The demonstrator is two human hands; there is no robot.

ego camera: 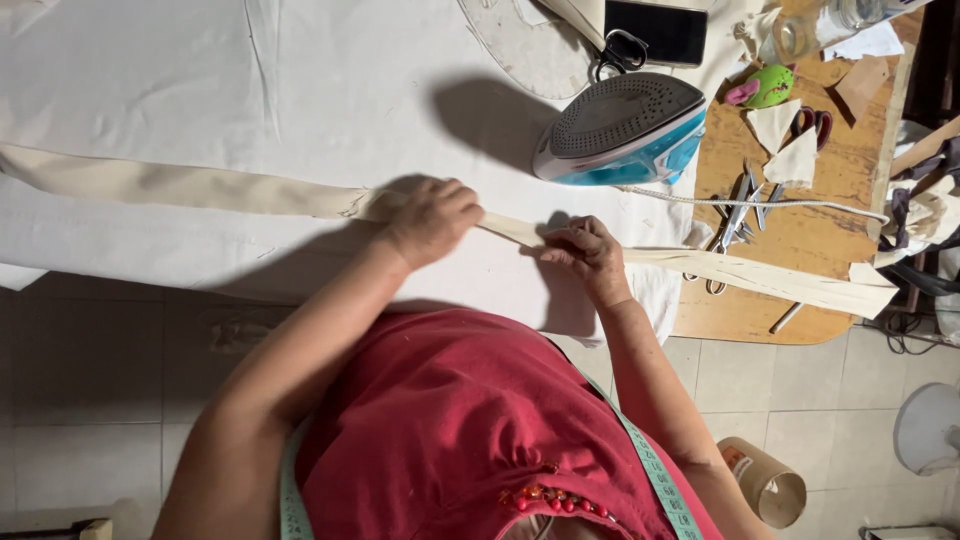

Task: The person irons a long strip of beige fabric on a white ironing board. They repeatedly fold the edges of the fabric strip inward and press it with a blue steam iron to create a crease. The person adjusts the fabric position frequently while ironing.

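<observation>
head view, read from the left of the frame: a long cream fabric strip [190,187] runs almost level across the white cloth [150,80] that covers the desk [790,240], its long axis going left to right with a slight drop toward the right edge. it looks like a soft, matte woven band, folded flat, with a frayed patch just left of the hands. near the middle of the frame the left hand [432,218] lies on the strip, its fingers [462,203] curled down and pressing the band against the cloth; whether they pinch it or only press, i cannot tell. just to its right, the right hand [588,252] has its fingers bunched and nipping the strip's edge. the two hands are close but apart, with a short bare stretch of strip between them, so the band passes under both and continues outward from each. the right hand is the nearer one to the far tail, which runs on over the bare wood at the right.

above the right hand, in the upper middle, a blue and white iron [622,128] rests tipped on its side, its perforated soleplate showing. farther right lie metal scissors [735,222], cloth scraps and a green pincushion [768,86].
</observation>
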